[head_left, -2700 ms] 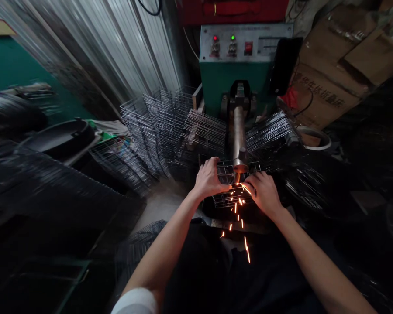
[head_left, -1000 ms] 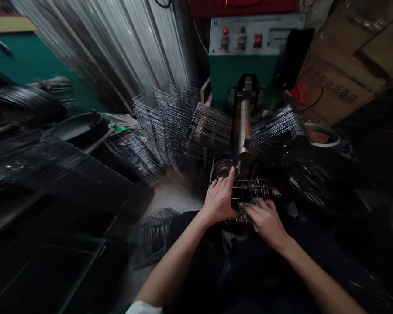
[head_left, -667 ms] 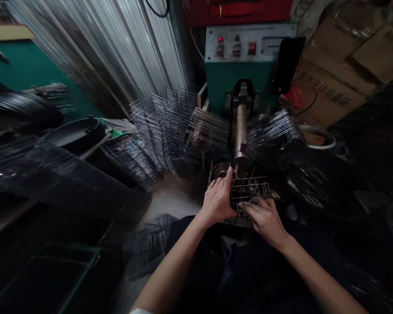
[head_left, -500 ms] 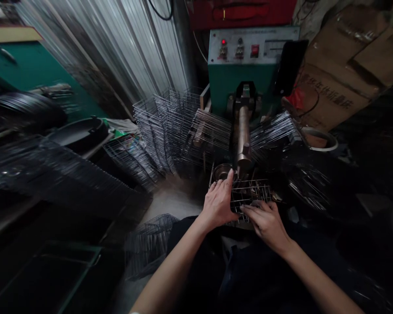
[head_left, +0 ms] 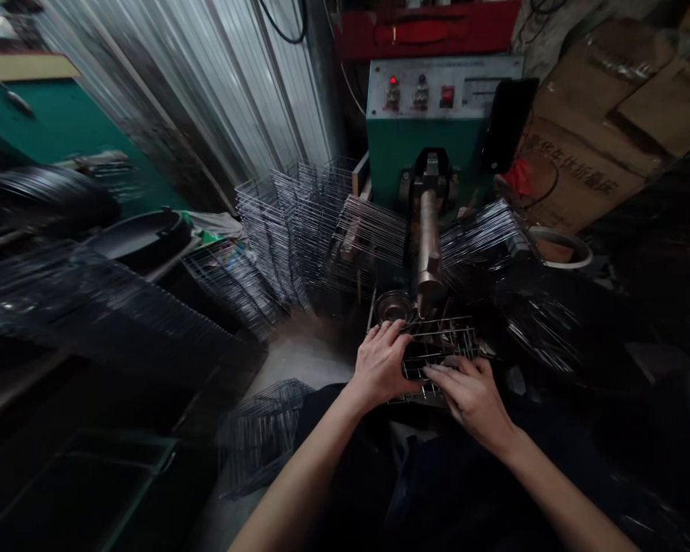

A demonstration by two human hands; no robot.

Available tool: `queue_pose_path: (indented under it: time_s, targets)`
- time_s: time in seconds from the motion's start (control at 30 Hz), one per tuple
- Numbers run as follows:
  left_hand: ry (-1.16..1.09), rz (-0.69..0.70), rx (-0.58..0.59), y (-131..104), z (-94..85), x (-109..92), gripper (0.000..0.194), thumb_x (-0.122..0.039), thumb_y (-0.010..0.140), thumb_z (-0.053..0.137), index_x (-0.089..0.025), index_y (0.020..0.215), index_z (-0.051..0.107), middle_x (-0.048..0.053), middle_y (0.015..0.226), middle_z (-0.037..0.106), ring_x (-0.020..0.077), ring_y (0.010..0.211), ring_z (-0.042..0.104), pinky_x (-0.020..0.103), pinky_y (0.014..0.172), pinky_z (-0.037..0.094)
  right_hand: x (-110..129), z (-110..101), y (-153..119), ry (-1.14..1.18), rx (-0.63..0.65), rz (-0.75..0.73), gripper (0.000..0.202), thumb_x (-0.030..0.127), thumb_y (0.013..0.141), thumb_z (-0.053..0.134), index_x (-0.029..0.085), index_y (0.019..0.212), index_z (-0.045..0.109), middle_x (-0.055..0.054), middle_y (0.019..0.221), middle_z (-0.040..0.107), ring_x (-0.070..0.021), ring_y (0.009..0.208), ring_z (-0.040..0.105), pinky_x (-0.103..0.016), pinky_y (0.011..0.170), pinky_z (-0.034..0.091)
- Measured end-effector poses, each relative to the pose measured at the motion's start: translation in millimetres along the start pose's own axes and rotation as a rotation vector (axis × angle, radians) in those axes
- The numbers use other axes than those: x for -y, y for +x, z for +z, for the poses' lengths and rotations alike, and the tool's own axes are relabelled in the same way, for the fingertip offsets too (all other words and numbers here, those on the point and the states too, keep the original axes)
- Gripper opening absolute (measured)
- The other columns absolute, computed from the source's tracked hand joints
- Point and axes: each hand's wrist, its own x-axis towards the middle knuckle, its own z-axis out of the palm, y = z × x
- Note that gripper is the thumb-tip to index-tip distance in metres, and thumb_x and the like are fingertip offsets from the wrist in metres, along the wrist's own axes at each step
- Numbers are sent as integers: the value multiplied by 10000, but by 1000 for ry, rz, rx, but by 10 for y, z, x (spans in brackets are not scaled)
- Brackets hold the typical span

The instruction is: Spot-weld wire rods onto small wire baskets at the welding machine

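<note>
A small wire grid (head_left: 445,331) lies in front of me, below the tip of the welding machine's upper metal arm (head_left: 429,245). At its left side, my left hand (head_left: 381,362) has its fingers bent over the wires and its thumb at the near edge. My right hand (head_left: 467,389) holds the near right part of the grid, fingers close together and pointing left. Parts of the grid are hidden under both hands. A round metal piece (head_left: 394,307) sits just beyond my left fingertips.
Stacked wire racks (head_left: 281,230) stand left of the green machine (head_left: 391,142). Loose wires lie on both sides of its arm. More wire racks (head_left: 264,429) are by my left leg. Cardboard boxes (head_left: 598,130) lean at the right, behind a round container (head_left: 569,249).
My left index finger, raised before, has come down and bent toward the grid. My right hand stays nearly in place. The view has tilted up slightly.
</note>
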Motion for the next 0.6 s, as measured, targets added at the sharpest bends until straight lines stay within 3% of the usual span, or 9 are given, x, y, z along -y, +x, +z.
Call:
queue_pose_path:
  time_s: [0.43, 0.6]
  targets:
    - [18, -5, 1, 97, 5, 9, 773, -490, 531, 841, -209, 1218, 625, 106, 1477, 500, 350, 1346, 470, 483, 1152, 359, -94, 25, 47, -28, -28, -15, 350, 94, 959, 518, 229, 1259, 638, -60, 1153, 741, -227, 1082, 608, -391, 872, 314]
    - [-4, -19, -1, 239, 10, 49, 754, -458, 528, 858, -234, 1209, 623, 92, 1476, 496, 338, 1345, 464, 490, 1154, 352, -170, 11, 165, -72, -43, -24, 331, 91, 944, 544, 239, 1211, 672, -51, 1143, 745, -215, 1062, 622, -387, 862, 321]
